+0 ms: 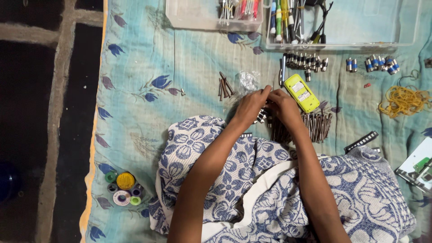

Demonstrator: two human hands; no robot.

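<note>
My left hand (pixel 250 106) and my right hand (pixel 284 104) meet fingertip to fingertip over the light blue flowered cloth (pixel 180 67), pinching something small between them that I cannot make out. Just below the hands lies a heap of small dark metal parts (pixel 315 125), some hidden under my right wrist. A yellow handheld device (pixel 302 92) rests right beside my right hand. A few loose brown rods (pixel 225 85) and a crumpled clear plastic bag (pixel 248 80) lie beyond my left hand.
Two clear plastic trays (pixel 211 22) (pixel 360 43) with tools and pens stand at the far edge. Rows of small silver-and-blue cylinders (pixel 380 64), a pile of yellow rubber bands (pixel 403 100), a black strip (pixel 361 141), a circuit board (pixel 416 167) and tape rolls (pixel 123 188) surround me. Dark floor lies left.
</note>
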